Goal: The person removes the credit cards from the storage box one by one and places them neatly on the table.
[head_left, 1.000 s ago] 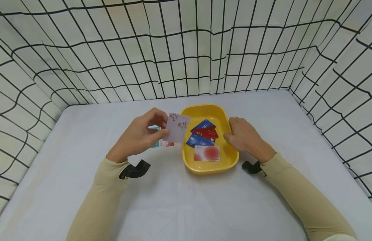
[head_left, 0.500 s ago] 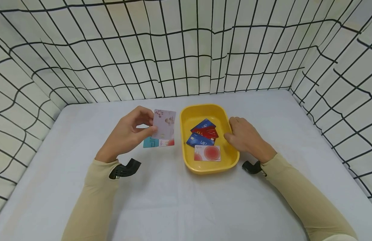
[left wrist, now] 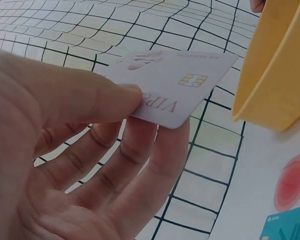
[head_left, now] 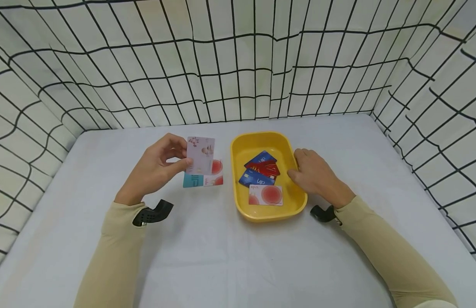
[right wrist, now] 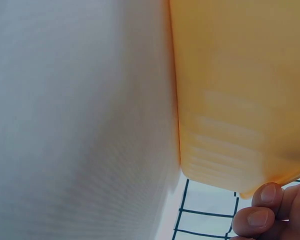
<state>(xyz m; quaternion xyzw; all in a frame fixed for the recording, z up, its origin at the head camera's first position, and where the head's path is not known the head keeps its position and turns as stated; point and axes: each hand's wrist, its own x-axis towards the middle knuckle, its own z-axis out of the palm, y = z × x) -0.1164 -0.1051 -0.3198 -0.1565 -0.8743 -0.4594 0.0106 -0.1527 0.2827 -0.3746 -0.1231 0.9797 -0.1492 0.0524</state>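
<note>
My left hand pinches a pale pink VIP card by its left edge, thumb on the printed face and fingers behind. The left wrist view shows the card's gold chip. Below it on the table, partly covered in the head view, lie a teal card and white cards with red circles. With my right hand I grip the right rim of a yellow tray. Inside the tray are blue cards, red cards and a white card with a red circle.
A white cloth covers the table. Walls with a black grid of lines stand along the back and both sides. A black wrist strap sits on the left wrist, another strap on the right.
My left hand has carried the pale pink card leftward, away from the tray's left edge, uncovering more of the cards on the table. The right hand and tray have stayed in place.
</note>
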